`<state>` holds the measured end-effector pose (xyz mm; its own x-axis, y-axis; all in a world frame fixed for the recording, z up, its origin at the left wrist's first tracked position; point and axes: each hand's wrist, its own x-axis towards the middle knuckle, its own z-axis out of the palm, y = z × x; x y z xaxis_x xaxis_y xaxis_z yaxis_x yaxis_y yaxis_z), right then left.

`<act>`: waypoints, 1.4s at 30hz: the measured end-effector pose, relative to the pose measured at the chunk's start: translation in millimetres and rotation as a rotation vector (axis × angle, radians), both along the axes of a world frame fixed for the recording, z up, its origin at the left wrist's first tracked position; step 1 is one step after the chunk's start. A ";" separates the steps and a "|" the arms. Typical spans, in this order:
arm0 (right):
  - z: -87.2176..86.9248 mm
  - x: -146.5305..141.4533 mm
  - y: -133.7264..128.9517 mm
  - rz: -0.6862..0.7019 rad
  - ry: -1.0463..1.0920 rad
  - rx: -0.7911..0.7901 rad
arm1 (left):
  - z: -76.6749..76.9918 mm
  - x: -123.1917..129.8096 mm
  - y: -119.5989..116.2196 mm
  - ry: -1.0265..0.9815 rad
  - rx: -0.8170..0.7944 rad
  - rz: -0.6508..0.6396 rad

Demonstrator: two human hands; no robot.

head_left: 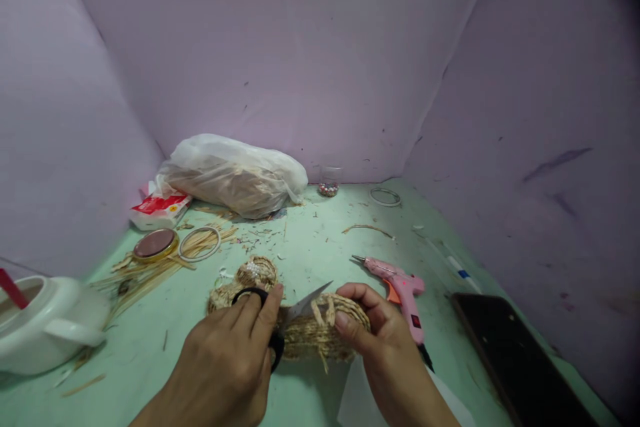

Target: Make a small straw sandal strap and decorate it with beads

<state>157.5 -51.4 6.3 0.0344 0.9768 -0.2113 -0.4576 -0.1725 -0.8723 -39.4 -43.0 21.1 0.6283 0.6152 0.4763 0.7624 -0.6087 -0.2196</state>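
Black-handled scissors (300,307) are in my left hand (227,353), with the fingers round the handles and the blades pointing right over the woven piece. My right hand (385,340) pinches the right end of this braided straw piece (305,337) between thumb and fingers. A short loop of straw stands up beside the blade tips, and a loose strand hangs from the lower edge. Behind my left hand lies a rounder braided straw part (257,271) with small white beads on it. My left hand hides whether the two straw parts are joined.
A pink glue gun (400,283) lies right of my right hand, near a dark phone (520,360). White paper (365,397) is below. At left are a white pot (50,320), straw strips and a round tin (156,245). A plastic bag (235,173) lies behind.
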 end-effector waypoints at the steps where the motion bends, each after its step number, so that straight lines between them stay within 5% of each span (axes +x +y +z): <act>1: -0.8 0.2 -0.1 0.005 -0.002 0.004 | 0.0 -0.3 0.1 0.001 -0.007 -0.005; 13: -4.5 -1.7 -2.2 0.015 0.046 0.024 | -3.2 -4.8 1.1 -0.026 -0.190 0.010; 20: -6.3 5.9 4.5 -0.130 0.025 0.007 | 21.1 -14.7 5.4 -0.036 -0.335 0.151; 24: -3.0 9.4 10.1 -0.396 0.018 0.006 | 26.8 -11.7 8.3 -0.502 -0.572 0.316; 27: -2.5 4.3 8.1 -0.453 0.030 0.042 | 17.9 4.1 13.6 -1.174 -0.861 0.361; 29: -4.5 -1.4 3.5 -0.439 0.023 0.067 | 7.7 14.4 19.0 -1.442 -1.002 0.393; 36: -14.5 -20.2 -14.1 -0.327 -0.039 0.148 | -9.6 17.3 31.7 -1.953 -1.144 0.223; 42: -10.4 -28.1 -36.9 -0.219 -0.327 0.241 | -2.8 1.2 39.3 -1.987 -1.373 0.019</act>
<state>129.4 -88.3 -4.0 0.2728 0.9589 0.0776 -0.1551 0.1235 -0.9802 -38.2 -3.7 18.3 0.1208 0.9590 -0.2564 -0.5119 0.2815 0.8116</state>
